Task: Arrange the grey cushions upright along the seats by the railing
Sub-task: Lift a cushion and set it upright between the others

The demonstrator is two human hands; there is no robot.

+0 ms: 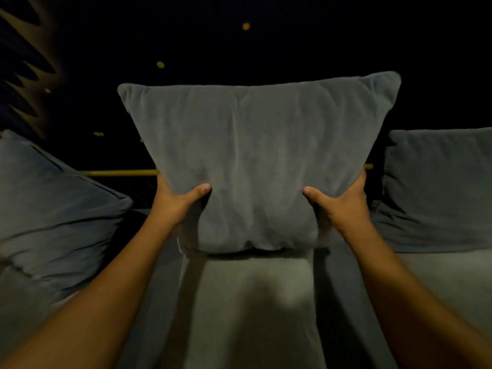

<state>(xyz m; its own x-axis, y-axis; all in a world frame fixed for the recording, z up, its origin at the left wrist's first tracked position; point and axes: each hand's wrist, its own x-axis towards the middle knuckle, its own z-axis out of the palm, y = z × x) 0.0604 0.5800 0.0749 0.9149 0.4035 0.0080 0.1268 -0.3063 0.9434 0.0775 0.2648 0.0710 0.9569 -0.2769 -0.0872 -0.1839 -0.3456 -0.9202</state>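
A large grey cushion (255, 145) stands upright in the middle of the view, its lower edge at the back of the grey seat (255, 302). My left hand (175, 201) grips its lower left side, thumb pressed into the front. My right hand (340, 202) grips the lower right side the same way. A second grey cushion (50, 209) leans at the left, tilted. A third grey cushion (439, 187) stands upright at the right.
A yellow railing bar (122, 172) runs behind the seats, mostly hidden by the held cushion. Beyond it is dark night with a few small lights. Palm fronds (29, 75) show at the upper left.
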